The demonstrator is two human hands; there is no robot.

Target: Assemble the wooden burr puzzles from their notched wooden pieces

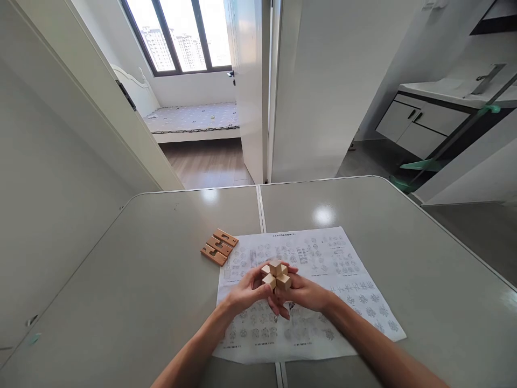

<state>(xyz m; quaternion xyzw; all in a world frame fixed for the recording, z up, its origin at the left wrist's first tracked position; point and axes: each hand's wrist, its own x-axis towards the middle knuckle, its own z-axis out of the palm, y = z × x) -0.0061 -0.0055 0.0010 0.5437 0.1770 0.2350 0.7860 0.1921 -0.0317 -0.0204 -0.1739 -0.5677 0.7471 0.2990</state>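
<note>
A pale wooden burr puzzle [276, 274], made of interlocked square sticks, is held up between my two hands over a printed sheet. My left hand [248, 291] grips it from the left, thumb at the lower front edge. From the right, my right hand [305, 292] holds it too, with some fingers curled beneath. Parts of the fingers behind and under the puzzle are hidden. The white instruction sheet [355, 318] below bears many small line drawings of puzzle pieces. Beside its upper left corner lie several flat brown wooden pieces with cut-out slots [219, 247].
The grey table [141, 280] has a seam down its middle and rounded far corners. Past its far edge are a white door [250, 91], a bed [194, 118] under a window, and at right a washbasin cabinet [428, 116].
</note>
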